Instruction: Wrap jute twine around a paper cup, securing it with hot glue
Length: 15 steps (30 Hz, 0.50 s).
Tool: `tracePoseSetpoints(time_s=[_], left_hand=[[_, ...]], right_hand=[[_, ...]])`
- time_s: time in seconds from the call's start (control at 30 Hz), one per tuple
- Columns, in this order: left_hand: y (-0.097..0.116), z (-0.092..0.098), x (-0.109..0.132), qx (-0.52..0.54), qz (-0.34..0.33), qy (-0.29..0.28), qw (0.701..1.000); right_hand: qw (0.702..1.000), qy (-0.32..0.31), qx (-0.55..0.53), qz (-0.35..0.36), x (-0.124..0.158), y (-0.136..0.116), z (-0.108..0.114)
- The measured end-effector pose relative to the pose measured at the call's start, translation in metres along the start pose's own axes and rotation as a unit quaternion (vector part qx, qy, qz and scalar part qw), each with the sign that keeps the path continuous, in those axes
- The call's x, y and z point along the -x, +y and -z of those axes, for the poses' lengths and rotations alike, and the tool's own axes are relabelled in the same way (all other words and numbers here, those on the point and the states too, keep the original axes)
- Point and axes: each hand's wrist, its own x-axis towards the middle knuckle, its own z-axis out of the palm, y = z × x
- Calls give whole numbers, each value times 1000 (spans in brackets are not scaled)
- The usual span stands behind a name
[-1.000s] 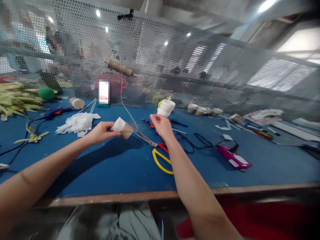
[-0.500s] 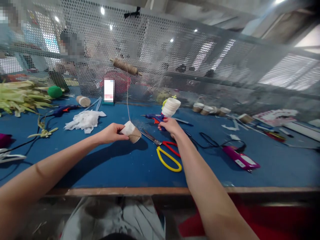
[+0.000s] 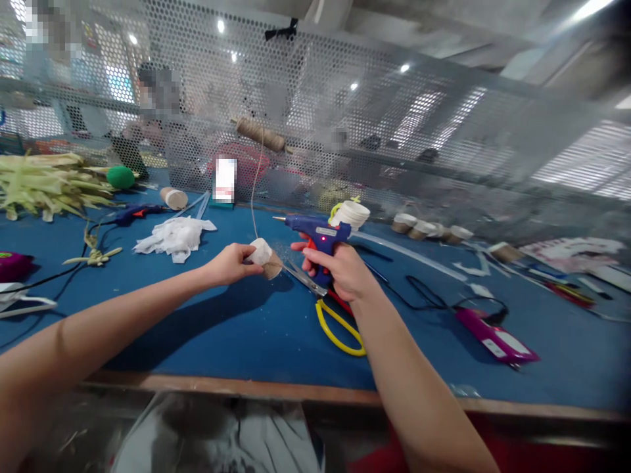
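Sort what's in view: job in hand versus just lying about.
Likely in the job:
white-and-brown piece in the left hand
blue glue gun in the right hand
possibly the hanging twine

Apparently just lying about:
scissors
crumpled white material
purple box
green ball

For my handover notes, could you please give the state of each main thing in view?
Glue gun: in the right hand, red light on.
White-and-brown cup-shaped piece: tilted, in the left hand.
Scissors: lying flat.
Twine spool: partly unwound, strand hanging.
Phone: upright, screen lit.
White material: crumpled.
Second glue gun: lying unheld.
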Motion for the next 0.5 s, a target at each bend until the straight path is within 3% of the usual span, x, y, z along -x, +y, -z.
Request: tracePoseSetpoints(time_s=[0.1, 0.3, 0.5], left_hand=[[-2, 2, 3, -3, 4, 8, 1000], [-18, 8, 17, -51, -26, 43, 997], [-22, 15, 17, -90, -9, 54, 994]], right_hand=[[1000, 0, 20, -3, 0, 3, -3], [989, -61, 135, 9, 7, -1, -5], [988, -30, 149, -22, 16, 6, -8]])
